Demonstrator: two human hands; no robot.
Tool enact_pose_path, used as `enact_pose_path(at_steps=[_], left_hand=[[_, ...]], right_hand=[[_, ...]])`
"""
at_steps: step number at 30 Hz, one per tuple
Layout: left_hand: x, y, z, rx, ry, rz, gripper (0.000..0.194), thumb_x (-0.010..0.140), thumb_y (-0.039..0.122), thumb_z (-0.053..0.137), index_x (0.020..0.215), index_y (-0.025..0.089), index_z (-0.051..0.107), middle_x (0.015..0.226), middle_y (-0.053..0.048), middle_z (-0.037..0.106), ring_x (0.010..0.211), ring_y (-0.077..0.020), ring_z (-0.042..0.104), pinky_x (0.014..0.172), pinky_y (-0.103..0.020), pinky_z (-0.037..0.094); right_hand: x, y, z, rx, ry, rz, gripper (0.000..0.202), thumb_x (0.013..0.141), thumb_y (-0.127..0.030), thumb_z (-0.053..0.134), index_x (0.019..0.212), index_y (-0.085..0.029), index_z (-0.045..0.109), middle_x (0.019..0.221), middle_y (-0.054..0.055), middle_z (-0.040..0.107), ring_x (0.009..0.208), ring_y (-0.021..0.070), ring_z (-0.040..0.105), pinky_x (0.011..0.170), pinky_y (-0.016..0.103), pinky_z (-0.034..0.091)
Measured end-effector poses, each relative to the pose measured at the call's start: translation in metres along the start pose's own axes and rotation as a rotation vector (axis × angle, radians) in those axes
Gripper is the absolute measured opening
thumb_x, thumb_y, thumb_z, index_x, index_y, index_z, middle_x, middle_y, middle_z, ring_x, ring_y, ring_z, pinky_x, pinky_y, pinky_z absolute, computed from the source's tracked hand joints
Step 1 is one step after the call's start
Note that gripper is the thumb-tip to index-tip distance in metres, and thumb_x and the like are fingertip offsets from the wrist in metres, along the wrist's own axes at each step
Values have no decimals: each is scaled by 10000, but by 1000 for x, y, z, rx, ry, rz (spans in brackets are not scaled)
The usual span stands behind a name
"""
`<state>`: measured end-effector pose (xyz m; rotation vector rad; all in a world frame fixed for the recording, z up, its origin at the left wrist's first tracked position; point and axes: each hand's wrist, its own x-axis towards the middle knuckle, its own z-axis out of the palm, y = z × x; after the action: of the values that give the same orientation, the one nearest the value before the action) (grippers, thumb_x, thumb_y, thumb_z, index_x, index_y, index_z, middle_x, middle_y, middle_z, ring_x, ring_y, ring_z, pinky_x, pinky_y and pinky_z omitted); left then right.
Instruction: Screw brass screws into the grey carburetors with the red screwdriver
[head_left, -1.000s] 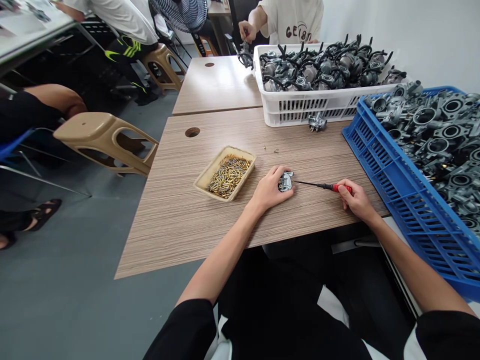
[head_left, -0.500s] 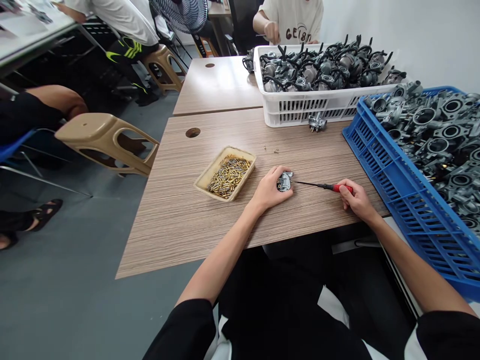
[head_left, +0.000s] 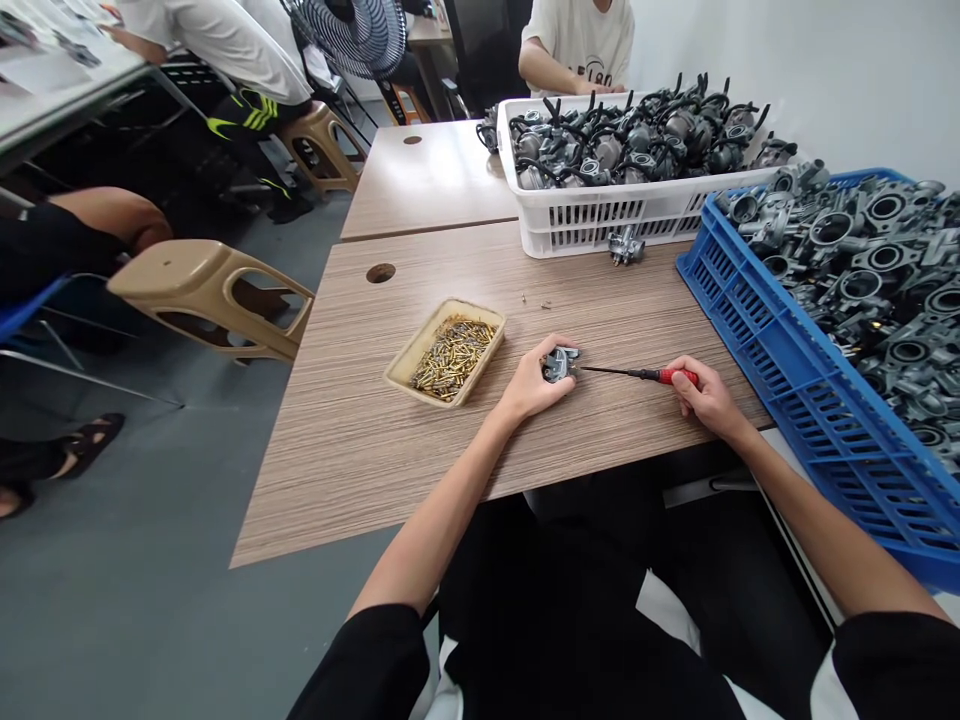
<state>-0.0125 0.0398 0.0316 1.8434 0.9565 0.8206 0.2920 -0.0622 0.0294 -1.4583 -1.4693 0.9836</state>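
Observation:
My left hand (head_left: 529, 384) is wrapped round a small grey metal carburetor part (head_left: 559, 364) on the wood-grain table. Closed on the red handle of a screwdriver (head_left: 666, 376), my right hand (head_left: 706, 398) is to the right of it. The screwdriver's dark shaft points left, and its tip meets the right side of the part. A beige tray (head_left: 396, 372) of small brass pieces (head_left: 454, 358) lies left of my left hand. Two tiny brass pieces (head_left: 546, 305) rest on the table beyond my hands.
A white basket (head_left: 534, 222) of carburetors stands at the back, with one loose carburetor (head_left: 625, 246) against its front. At the right is a blue crate (head_left: 787, 330) of metal bodies. Another person (head_left: 577, 50) sits beyond the white basket; stools and people are left.
The part in my left hand has turned a little, and the screwdriver tip stays at its right side. The view has shifted slightly. Across the table, the person's raised hand has come down.

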Motion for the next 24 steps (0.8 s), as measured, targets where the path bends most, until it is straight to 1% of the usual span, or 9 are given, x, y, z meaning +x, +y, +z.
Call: enact_pose_path(at_steps=[7, 10, 14, 16, 21, 24], left_hand=[[-1, 0, 3, 72, 5, 52, 419, 712, 209, 627, 1129, 197, 660, 1027, -15, 732, 892, -189, 669, 849, -304, 538], [-2, -2, 4, 133, 21, 92, 437, 712, 184, 645, 1148, 202, 655, 1099, -32, 732, 970, -209, 685, 929, -330, 554], [-2, -6, 5, 223, 39, 136, 450, 722, 175, 665, 1170, 213, 636, 1180, -49, 716, 1099, -238, 682, 1043, -363, 543], [-2, -7, 5, 255, 41, 142, 457, 732, 183, 671, 1185, 220, 629, 1212, -50, 707, 1139, -243, 676, 1069, -366, 537], [-4, -4, 5, 309, 54, 118, 476, 752, 207, 676, 1222, 240, 614, 1263, -47, 684, 1180, -248, 671, 1077, -366, 543], [-5, -2, 4, 318, 56, 107, 481, 751, 216, 680, 1227, 246, 613, 1272, -45, 679, 1190, -251, 668, 1079, -370, 544]], right_hand=[[-1, -1, 1, -34, 13, -9, 530, 956, -760, 598, 948, -231, 630, 526, -60, 463, 440, 131, 445, 461, 287, 361], [-1, 0, 1, -31, 13, -2, 534, 952, -764, 600, 942, -231, 628, 528, -61, 460, 438, 131, 445, 459, 289, 372], [-1, 1, 1, -39, 11, -4, 526, 958, -756, 597, 946, -231, 631, 530, -59, 464, 440, 133, 448, 464, 292, 370], [-1, 2, 0, -54, 7, -10, 513, 967, -743, 595, 950, -231, 631, 529, -57, 469, 445, 135, 450, 474, 295, 360], [-2, 1, 0, -84, 0, -7, 492, 981, -722, 586, 953, -232, 626, 532, -59, 460, 452, 138, 447, 490, 301, 362], [-2, 1, 1, -114, 5, -17, 477, 969, -705, 615, 970, -228, 633, 575, -53, 469, 473, 137, 454, 488, 298, 370]])
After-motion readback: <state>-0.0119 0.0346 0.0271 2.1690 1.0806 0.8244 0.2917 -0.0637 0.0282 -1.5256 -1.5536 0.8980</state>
